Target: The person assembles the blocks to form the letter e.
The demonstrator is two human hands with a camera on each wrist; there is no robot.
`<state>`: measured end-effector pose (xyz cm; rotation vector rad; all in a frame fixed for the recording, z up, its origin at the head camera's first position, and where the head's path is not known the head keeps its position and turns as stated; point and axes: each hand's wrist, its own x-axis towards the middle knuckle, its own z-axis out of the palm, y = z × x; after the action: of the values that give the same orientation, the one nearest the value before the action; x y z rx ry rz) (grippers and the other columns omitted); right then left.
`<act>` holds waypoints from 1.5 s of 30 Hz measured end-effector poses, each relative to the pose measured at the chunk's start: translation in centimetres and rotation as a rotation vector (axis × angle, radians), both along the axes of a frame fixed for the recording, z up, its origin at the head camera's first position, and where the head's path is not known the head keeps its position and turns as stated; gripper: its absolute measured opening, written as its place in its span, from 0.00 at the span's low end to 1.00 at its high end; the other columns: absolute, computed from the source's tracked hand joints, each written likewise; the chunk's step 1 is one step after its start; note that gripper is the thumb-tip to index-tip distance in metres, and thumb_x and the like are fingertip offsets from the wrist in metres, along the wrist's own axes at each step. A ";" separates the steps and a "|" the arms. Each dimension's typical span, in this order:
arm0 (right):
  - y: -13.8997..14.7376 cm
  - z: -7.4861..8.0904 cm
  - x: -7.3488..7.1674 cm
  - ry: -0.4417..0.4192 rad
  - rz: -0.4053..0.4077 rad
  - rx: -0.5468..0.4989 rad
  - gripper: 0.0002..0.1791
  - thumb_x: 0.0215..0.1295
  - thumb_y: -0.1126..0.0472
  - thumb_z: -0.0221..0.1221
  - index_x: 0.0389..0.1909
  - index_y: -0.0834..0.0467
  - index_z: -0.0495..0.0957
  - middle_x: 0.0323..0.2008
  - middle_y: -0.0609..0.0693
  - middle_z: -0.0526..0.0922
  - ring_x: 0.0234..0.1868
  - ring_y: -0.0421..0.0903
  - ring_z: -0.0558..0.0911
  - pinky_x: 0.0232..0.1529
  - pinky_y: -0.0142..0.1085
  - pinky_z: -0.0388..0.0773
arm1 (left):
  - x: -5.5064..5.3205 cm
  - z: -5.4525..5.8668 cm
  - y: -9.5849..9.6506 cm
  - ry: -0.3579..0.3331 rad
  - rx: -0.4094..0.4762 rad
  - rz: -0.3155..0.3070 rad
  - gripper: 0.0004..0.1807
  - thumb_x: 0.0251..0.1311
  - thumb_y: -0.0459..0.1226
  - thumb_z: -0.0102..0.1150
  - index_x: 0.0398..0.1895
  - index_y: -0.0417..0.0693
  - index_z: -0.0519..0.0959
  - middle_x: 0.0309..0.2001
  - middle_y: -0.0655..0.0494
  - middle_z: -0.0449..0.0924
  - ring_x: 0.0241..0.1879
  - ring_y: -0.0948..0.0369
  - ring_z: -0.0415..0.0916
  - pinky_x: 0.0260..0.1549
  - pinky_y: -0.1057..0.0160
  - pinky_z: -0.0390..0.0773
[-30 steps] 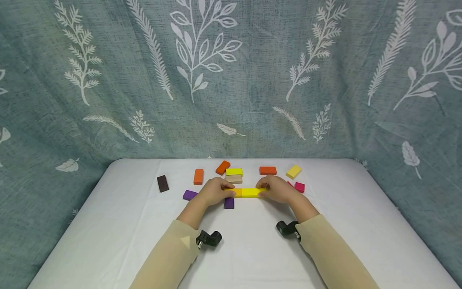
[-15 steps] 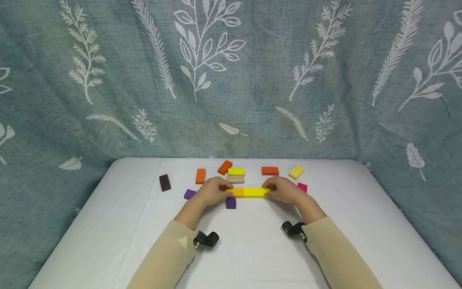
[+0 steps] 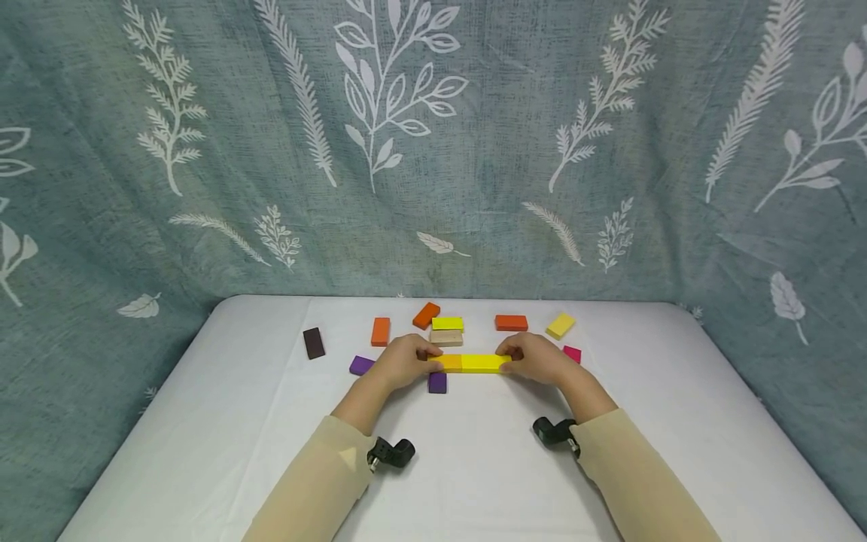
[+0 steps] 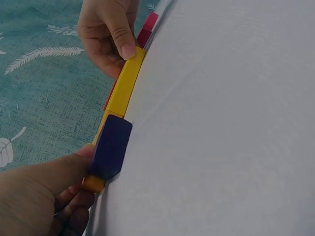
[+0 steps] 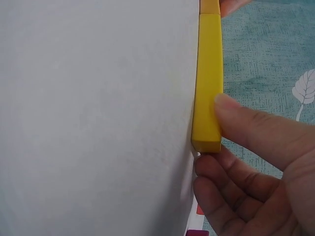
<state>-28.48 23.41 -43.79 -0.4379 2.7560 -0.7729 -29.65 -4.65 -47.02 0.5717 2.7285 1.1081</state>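
In the head view my left hand (image 3: pixel 404 360) pinches an orange-yellow block (image 3: pixel 451 364) near its left end. My right hand (image 3: pixel 538 359) pinches the right end of a bright yellow block (image 3: pixel 484 364). The two blocks meet end to end in a straight row. In the right wrist view, thumb and fingers grip the sides of the yellow block (image 5: pixel 208 78) near its end. A dark purple block (image 3: pixel 437 383) is just in front of the row; in the left wrist view the purple block (image 4: pixel 112 146) partly hides the orange-yellow one.
Behind the row lie a beige block (image 3: pixel 446 339) and a lime-yellow block (image 3: pixel 448 324). Orange blocks (image 3: pixel 381 332), a red-orange block (image 3: pixel 511 323), a pale yellow block (image 3: pixel 560 325), a pink block (image 3: pixel 572 354), a purple block (image 3: pixel 361 365) and a dark brown block (image 3: pixel 314 343) are scattered around.
My right hand has shifted slightly right along the yellow block, toward its end. The left hand keeps its grip, and the row holds its place while the head view drifts a little.
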 end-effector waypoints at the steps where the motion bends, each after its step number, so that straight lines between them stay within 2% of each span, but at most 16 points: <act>1: 0.0 0.0 0.0 0.001 -0.003 0.000 0.14 0.63 0.61 0.69 0.49 0.58 0.84 0.40 0.48 0.82 0.40 0.47 0.75 0.47 0.42 0.75 | 0.0 0.0 0.0 0.003 0.002 0.001 0.12 0.62 0.42 0.69 0.47 0.53 0.88 0.32 0.60 0.77 0.33 0.61 0.69 0.33 0.63 0.70; 14: 0.1 0.1 -0.2 -0.005 0.009 -0.002 0.15 0.62 0.61 0.69 0.49 0.58 0.84 0.40 0.48 0.82 0.39 0.46 0.75 0.46 0.42 0.75 | 0.0 0.0 0.1 0.042 -0.019 -0.012 0.11 0.61 0.42 0.70 0.45 0.52 0.89 0.33 0.61 0.75 0.32 0.62 0.69 0.33 0.65 0.70; 20: 1.3 0.6 -0.6 -0.013 0.013 -0.030 0.20 0.65 0.57 0.67 0.56 0.59 0.81 0.48 0.53 0.82 0.46 0.49 0.79 0.48 0.44 0.77 | -0.2 -0.1 0.0 0.042 -0.031 -0.026 0.12 0.62 0.43 0.69 0.46 0.52 0.88 0.33 0.61 0.76 0.33 0.62 0.69 0.34 0.65 0.71; 25: 2.5 1.7 -1.1 -0.004 0.032 -0.089 0.20 0.69 0.57 0.63 0.58 0.62 0.80 0.52 0.58 0.81 0.52 0.54 0.78 0.48 0.45 0.78 | -0.2 -0.1 -0.1 0.035 -0.026 -0.018 0.11 0.62 0.43 0.69 0.46 0.54 0.88 0.34 0.62 0.76 0.33 0.62 0.70 0.34 0.64 0.71; 29: 3.2 2.4 -1.8 0.025 0.004 -0.103 0.18 0.69 0.57 0.63 0.55 0.62 0.81 0.50 0.57 0.82 0.53 0.56 0.78 0.52 0.49 0.77 | -0.1 0.1 -0.1 0.031 -0.030 -0.019 0.11 0.62 0.43 0.69 0.46 0.54 0.88 0.33 0.61 0.76 0.33 0.62 0.69 0.34 0.64 0.71; 33: 3.5 2.4 -3.0 0.044 -0.058 -0.129 0.17 0.70 0.57 0.62 0.54 0.61 0.81 0.48 0.55 0.82 0.53 0.55 0.78 0.53 0.49 0.76 | -0.2 0.3 -0.1 0.021 -0.033 -0.014 0.11 0.62 0.43 0.69 0.46 0.54 0.88 0.32 0.61 0.75 0.32 0.62 0.69 0.33 0.65 0.70; 39: 3.9 1.7 -4.8 0.034 -0.164 -0.162 0.17 0.72 0.56 0.61 0.57 0.58 0.80 0.56 0.58 0.79 0.59 0.57 0.74 0.58 0.51 0.74 | -0.2 0.4 -0.2 -0.003 -0.007 0.008 0.11 0.62 0.42 0.69 0.46 0.53 0.89 0.32 0.59 0.76 0.33 0.61 0.69 0.33 0.63 0.71; 45: 4.6 0.9 -5.7 0.018 -0.207 -0.194 0.20 0.73 0.58 0.59 0.61 0.62 0.77 0.61 0.61 0.75 0.62 0.60 0.70 0.61 0.54 0.70 | -0.3 0.4 0.0 -0.014 -0.010 0.001 0.11 0.61 0.42 0.70 0.46 0.53 0.89 0.33 0.60 0.77 0.33 0.62 0.70 0.34 0.64 0.72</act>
<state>-34.14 28.06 -42.94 -0.1960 2.7841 -1.0968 -29.92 -4.67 -46.65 0.5587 2.7209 1.0935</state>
